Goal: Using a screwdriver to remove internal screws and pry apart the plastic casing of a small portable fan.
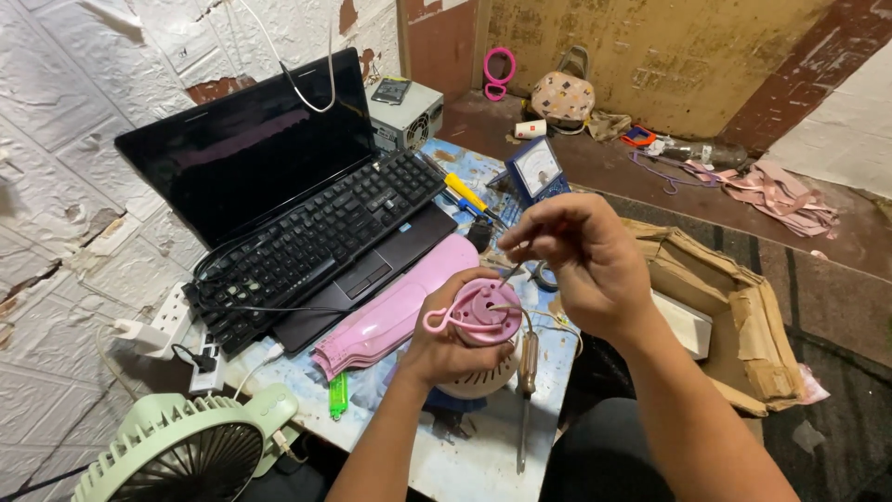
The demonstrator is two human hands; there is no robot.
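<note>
Both forearms were bare to the elbow, with no sleeves, watch or bracelet in view. The left hand (446, 349) and right hand (581, 256) wore no gloves or rings.

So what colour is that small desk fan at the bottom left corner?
The small round desk fan is pale mint green with dark blades, seen best in the head view.

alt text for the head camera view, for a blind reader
A person's left hand grips a round pink device part while the right hand holds a thin tool to it, above a cluttered table with an open black laptop.
</note>
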